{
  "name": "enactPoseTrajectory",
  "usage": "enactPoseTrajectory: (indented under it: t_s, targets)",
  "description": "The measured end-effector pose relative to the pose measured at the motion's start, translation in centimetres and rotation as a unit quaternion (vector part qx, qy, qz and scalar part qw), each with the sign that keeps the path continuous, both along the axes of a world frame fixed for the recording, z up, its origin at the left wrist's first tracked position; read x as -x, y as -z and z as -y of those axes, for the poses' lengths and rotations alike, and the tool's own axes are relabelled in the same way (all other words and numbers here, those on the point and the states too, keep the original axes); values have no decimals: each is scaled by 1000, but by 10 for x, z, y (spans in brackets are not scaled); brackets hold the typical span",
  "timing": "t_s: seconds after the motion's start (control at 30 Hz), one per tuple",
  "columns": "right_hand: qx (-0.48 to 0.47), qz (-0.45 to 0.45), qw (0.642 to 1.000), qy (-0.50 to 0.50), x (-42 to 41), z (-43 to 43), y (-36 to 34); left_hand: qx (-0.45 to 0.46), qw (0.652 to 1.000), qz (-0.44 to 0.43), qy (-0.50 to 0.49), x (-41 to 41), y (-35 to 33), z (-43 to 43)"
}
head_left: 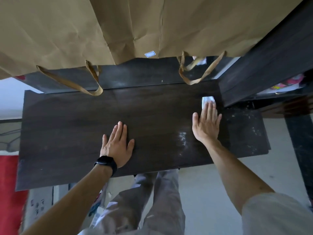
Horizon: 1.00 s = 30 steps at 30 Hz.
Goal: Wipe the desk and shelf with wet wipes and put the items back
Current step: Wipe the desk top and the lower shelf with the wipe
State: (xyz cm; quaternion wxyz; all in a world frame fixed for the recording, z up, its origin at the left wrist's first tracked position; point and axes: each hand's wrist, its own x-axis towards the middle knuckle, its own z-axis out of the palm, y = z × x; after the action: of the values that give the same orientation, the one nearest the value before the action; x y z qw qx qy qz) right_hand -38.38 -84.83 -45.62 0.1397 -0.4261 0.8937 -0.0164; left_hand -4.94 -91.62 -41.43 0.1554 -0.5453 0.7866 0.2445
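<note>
The person stands over the dark wooden desk (67,133) with both hands on its top. The right hand (207,123) lies flat, fingers straight and close together, and it presses the white wet wipe (208,99) against the wood. Nothing is gripped; the wipe is only pinned under the fingertips. It sits at the far right of the desk, just beside the dark upright panel (271,56). The left hand (116,145) is also flat and spread, near the middle of the desk, and holds nothing; I think it steadies the body.

The step in hand seems to be the wiping of the right part. To do it well, I would press with the whole palm, because most of the wipe now peeks out beyond the fingers and can fold. Long overlapping strokes toward the front edge would collect the pale dust patch (182,139) between the two hands. The lower board (245,129) to the right looks dusty too. The brown paper bags (84,31) hang over the back, so their handles may get in the way there.
</note>
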Motion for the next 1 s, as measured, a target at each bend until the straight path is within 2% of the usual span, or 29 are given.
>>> enactPoseTrajectory:
  t_s: [0.1, 0.17, 0.23, 0.33, 0.4, 0.43, 0.5, 0.6, 0.67, 0.7, 0.87, 0.93, 1.0]
  targets:
    - [-15, 13, 986, -167, -39, -48, -6, 9, 1000, -5, -20, 3, 4, -9]
    - [-9, 31, 977, -212, -38, -79, -11, 18, 999, -16, -38, 6, 3, -21]
    - [14, 35, 984, -177, -11, -70, -10, 24, 999, -21, -39, 10, 4, -36]
    - [54, 33, 994, -90, 17, -11, -4, 23, 999, -20, -44, 16, 8, -62]
    - [46, 34, 994, -91, 11, 19, 1, 29, 998, -15, -61, 19, 12, -79]
    - [42, 24, 991, -127, 2, 21, 2, 30, 997, -10, -70, 21, 12, -87]
    - [45, 6, 968, -245, -20, -3, 3, 20, 996, 1, -89, 26, 11, -104]
    - [31, 20, 906, -421, -27, -70, -2, 16, 991, 3, -135, 39, 6, -122]
    - [19, 37, 875, -482, -6, -78, -4, 12, 986, -7, -167, 52, 3, -130]
    - [17, 39, 875, -482, 4, -71, -5, 11, 984, -9, -180, 57, 2, -134]
    - [10, -6, 925, -381, 3, 13, -3, 18, 968, -15, -248, 78, 1, -146]
    - [11, -6, 910, -415, -17, 17, 0, 18, 966, -12, -256, 81, 0, -148]
    - [16, 15, 863, -504, -34, -13, 2, 11, 968, -1, -250, 81, -2, -154]
